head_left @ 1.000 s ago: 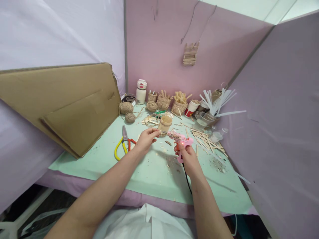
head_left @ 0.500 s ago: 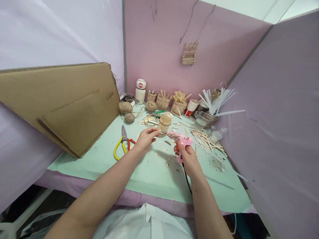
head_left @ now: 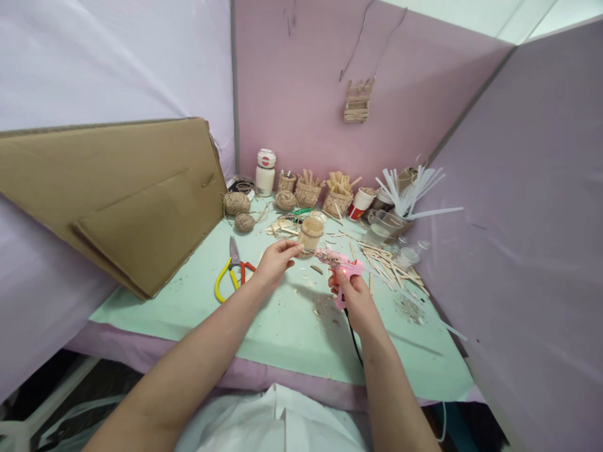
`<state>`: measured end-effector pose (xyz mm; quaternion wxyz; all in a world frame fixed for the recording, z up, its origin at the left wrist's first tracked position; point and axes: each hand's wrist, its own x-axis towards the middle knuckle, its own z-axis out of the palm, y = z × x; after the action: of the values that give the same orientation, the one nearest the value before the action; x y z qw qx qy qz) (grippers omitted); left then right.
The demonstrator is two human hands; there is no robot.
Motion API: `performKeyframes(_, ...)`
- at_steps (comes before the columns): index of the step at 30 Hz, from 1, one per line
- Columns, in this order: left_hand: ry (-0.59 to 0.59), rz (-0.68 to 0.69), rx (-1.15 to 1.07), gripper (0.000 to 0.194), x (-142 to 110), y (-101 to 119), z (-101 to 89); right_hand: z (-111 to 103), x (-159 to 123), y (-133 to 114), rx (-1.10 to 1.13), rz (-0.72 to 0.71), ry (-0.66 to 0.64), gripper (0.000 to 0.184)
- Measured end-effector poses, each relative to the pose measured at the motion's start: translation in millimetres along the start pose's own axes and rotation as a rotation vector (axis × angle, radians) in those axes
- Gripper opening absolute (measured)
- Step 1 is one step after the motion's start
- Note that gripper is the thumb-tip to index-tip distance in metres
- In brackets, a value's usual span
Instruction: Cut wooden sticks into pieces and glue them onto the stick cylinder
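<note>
My right hand (head_left: pixel 355 298) is wrapped round the handle of a pink hot glue gun (head_left: pixel 346 267), whose nozzle points left. A clear glue stick (head_left: pixel 389 282) sticks out of its back end, and a black cord hangs below. In front of the nozzle, the fingertips of my left hand (head_left: pixel 279 260) are pinched on a small thin piece, too small to make out. Just behind the fingertips stands a small round wooden cup (head_left: pixel 311 233) with a band round it, partly hidden at its base.
Pliers (head_left: pixel 233 267) with yellow and red handles lie left. Twine balls (head_left: pixel 237 203), stick-filled baskets (head_left: pixel 338 199) and a white bottle (head_left: pixel 265 172) line the back. Loose wooden sticks (head_left: pixel 391 263) and glue sticks (head_left: pixel 409 194) are right. Cardboard (head_left: pixel 155 207) leans at left.
</note>
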<state>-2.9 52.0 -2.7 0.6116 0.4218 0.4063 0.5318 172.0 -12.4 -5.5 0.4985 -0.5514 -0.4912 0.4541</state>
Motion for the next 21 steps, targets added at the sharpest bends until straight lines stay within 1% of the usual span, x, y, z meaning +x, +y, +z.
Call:
performKeyframes(9,0.003,-0.009,0.003,0.027,-0.2,0.3,0.5,-0.6,-0.8,-2.3,-0.028,0.006,0.004,0.045)
performKeyframes(15,0.003,-0.01,-0.007,0.025,-0.8,1.5,1.2,-1.1,-1.0,-0.9,-0.004,-0.006,0.006,0.044)
performKeyframes(18,0.0,-0.008,-0.003,0.024,-1.6,2.3,1.5,-2.2,-1.3,-1.1,-0.004,0.009,0.004,0.044)
performKeyframes(21,-0.007,-0.006,-0.002,0.023,-1.8,2.6,1.3,-4.1,-0.7,0.2,-0.025,-0.006,-0.006,0.043)
